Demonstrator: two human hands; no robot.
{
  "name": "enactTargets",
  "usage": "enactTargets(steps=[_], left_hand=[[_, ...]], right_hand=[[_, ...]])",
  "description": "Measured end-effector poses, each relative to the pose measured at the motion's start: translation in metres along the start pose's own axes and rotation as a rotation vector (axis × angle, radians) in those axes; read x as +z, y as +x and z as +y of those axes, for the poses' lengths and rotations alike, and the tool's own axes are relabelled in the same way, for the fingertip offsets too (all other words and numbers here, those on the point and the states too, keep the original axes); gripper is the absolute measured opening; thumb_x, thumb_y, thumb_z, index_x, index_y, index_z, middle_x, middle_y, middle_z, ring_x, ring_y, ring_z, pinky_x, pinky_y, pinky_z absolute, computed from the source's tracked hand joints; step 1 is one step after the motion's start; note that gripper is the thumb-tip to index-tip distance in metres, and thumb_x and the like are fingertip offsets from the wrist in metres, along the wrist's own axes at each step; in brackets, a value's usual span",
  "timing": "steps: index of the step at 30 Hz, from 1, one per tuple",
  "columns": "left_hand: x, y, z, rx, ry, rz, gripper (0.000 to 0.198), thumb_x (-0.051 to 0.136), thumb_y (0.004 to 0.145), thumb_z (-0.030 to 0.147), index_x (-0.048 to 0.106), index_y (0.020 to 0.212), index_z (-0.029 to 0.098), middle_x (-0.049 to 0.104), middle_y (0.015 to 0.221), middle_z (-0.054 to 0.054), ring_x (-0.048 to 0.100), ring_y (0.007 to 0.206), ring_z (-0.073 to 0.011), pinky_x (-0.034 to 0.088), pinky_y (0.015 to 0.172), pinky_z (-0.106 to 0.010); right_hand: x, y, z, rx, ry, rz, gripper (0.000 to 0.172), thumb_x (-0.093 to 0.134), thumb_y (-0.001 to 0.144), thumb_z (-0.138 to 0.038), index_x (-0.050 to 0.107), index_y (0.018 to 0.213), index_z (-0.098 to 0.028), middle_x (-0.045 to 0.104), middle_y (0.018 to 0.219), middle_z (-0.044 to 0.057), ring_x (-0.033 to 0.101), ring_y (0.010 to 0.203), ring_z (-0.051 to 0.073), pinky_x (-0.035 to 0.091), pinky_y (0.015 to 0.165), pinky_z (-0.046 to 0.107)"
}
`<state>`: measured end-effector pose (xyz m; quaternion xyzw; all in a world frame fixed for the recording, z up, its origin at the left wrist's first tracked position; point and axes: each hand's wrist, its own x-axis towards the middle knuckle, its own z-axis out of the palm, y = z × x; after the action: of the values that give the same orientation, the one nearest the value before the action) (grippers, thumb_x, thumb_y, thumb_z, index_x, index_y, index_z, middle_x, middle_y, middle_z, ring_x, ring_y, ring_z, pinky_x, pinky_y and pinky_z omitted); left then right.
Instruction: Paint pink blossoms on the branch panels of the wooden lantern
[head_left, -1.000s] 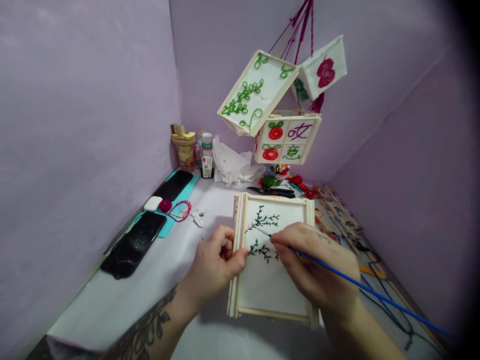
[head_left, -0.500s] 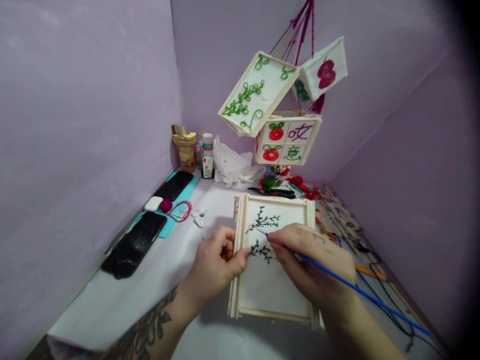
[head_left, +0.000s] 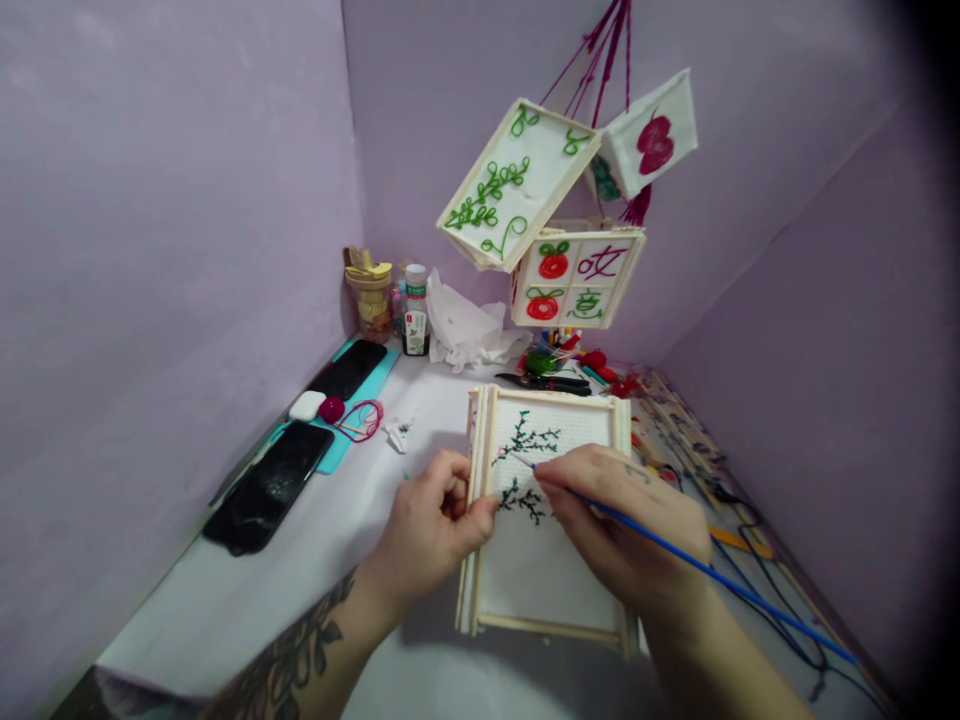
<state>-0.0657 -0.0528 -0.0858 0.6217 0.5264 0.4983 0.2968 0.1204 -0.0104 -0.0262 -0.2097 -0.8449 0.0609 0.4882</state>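
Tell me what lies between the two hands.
In the head view, a wood-framed white box lies between them. The left hand grips its left side; the right hand holds a blue brush over its front.

The right hand (head_left: 637, 535) hides part of the framed box's (head_left: 551, 585) right side and of the lower painted branch (head_left: 521, 502); whether the blue brush (head_left: 690, 558) touches the surface is too fine to tell. Frame edges obscure the left hand's (head_left: 431, 525) curled fingertips. Purple cords (head_left: 609, 60) and both forearms (head_left: 307, 640) run out of view, above and below respectively; the bottle's (head_left: 415, 325) small print is illegible.
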Motion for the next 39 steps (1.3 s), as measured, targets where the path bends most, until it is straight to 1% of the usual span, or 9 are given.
enactTargets(steps=[14, 19, 28, 33, 39], left_hand=[[-0.0004, -0.0005, 0.0014, -0.014, -0.002, -0.006, 0.016, 0.06, 0.083, 0.032, 0.053, 0.087, 0.019, 0.045, 0.055, 0.009, 0.042, 0.048, -0.0081, 0.033, 0.046, -0.019], [-0.001, 0.0005, 0.0014, -0.014, -0.006, -0.007, 0.016, 0.06, 0.083, 0.033, 0.053, 0.087, 0.019, 0.045, 0.055, 0.009, 0.042, 0.047, -0.0082, 0.032, 0.046, -0.019], [0.0002, 0.0002, 0.0023, -0.027, 0.009, -0.003, 0.016, 0.06, 0.083, 0.033, 0.052, 0.087, 0.02, 0.045, 0.055, 0.009, 0.044, 0.048, -0.0088, 0.034, 0.047, -0.02], [-0.0001, -0.0001, 0.0025, -0.024, -0.001, -0.005, 0.015, 0.06, 0.082, 0.032, 0.052, 0.086, 0.02, 0.044, 0.054, 0.009, 0.042, 0.047, -0.0084, 0.033, 0.047, -0.02], [0.0, 0.0002, 0.0011, -0.02, 0.001, -0.007, 0.015, 0.06, 0.082, 0.031, 0.052, 0.087, 0.02, 0.045, 0.055, 0.009, 0.042, 0.048, -0.0083, 0.033, 0.046, -0.02]], right_hand=[[-0.0008, 0.0001, -0.0001, 0.006, -0.017, -0.004, 0.016, 0.064, 0.084, -0.001, 0.067, 0.092, -0.015, 0.07, 0.075, 0.003, 0.066, 0.068, 0.012, 0.055, 0.065, 0.024], [-0.0016, -0.0001, -0.0014, 0.01, 0.014, 0.008, 0.016, 0.063, 0.085, -0.002, 0.066, 0.092, -0.015, 0.069, 0.073, 0.003, 0.065, 0.067, 0.012, 0.055, 0.064, 0.025], [-0.0014, 0.0036, -0.0022, 0.004, 0.003, 0.019, 0.018, 0.063, 0.085, -0.003, 0.069, 0.093, -0.019, 0.07, 0.073, 0.002, 0.067, 0.064, 0.013, 0.057, 0.062, 0.025], [-0.0004, 0.0033, -0.0014, 0.014, 0.002, 0.014, 0.019, 0.063, 0.085, -0.004, 0.07, 0.093, -0.02, 0.071, 0.073, 0.001, 0.067, 0.064, 0.013, 0.057, 0.061, 0.026], [-0.001, 0.0024, -0.0013, 0.01, -0.009, -0.001, 0.017, 0.063, 0.085, -0.003, 0.068, 0.092, -0.017, 0.07, 0.072, 0.002, 0.067, 0.065, 0.013, 0.057, 0.062, 0.026]])
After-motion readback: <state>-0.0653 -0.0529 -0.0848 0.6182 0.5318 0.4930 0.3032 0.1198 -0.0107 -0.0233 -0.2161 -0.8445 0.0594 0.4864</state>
